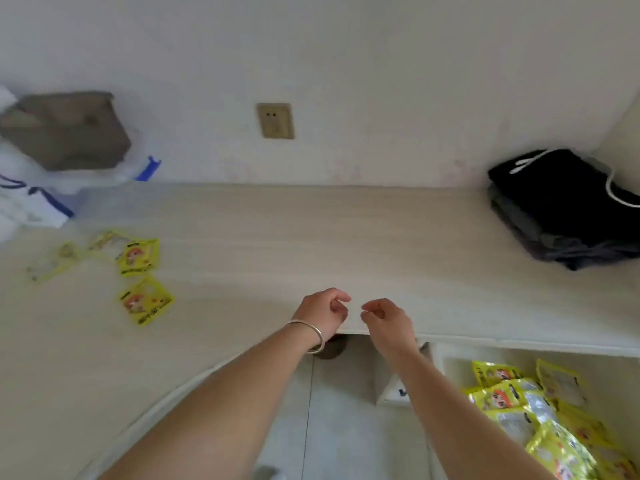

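Note:
My left hand [323, 311], with a silver bangle on the wrist, hovers over the front edge of a pale wooden table [311, 237]. Its fingers are loosely curled and hold nothing. My right hand [386, 322] hangs close beside it, fingers also loosely curled and empty. The fingertips of the two hands nearly meet. Several yellow snack packets [145, 299] lie on the table at the left, apart from both hands. A pile of the same yellow packets [530, 410] sits below the table edge at the lower right.
A black folded garment with a white cord [568, 209] lies at the table's back right corner. A brown box [69, 129] and white-and-blue plastic bags [31, 199] stand at the back left. A wall socket [275, 120] is on the white wall behind.

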